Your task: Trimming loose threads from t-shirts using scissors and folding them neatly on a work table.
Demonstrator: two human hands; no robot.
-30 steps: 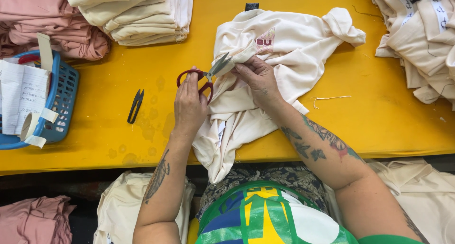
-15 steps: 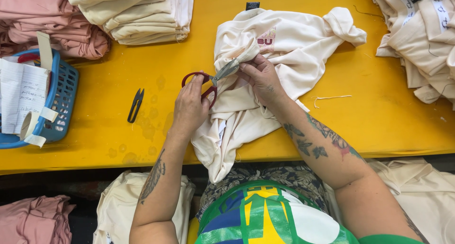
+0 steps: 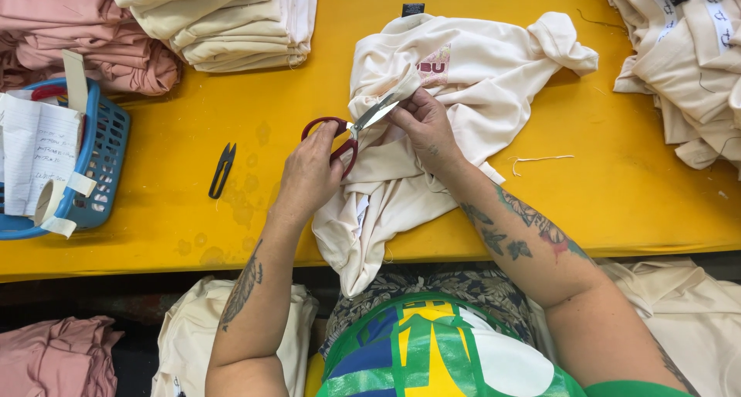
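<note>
Bright, even overhead light, no hard glare. Yellow tabletop [image 3: 193,212] evenly lit with faint dull patches. Soft short shadows under the cream shirt [image 3: 478,81] and beside the left hand [image 3: 309,177]. Sharp focus across the middle; slight wide-angle bend at the edges. Area below the tabletop edge dim, pink cloth [image 3: 54,358] there in shade.

Matt cream cloth garment [image 3: 471,81], shiny metal scissors [image 3: 351,131] with red plastic handles, smooth glossy yellow table [image 3: 617,196].

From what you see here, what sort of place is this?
Probably a garment workshop: a yellow table, stacks of folded garments, and the left hand using red scissors on a cream shirt.
</note>
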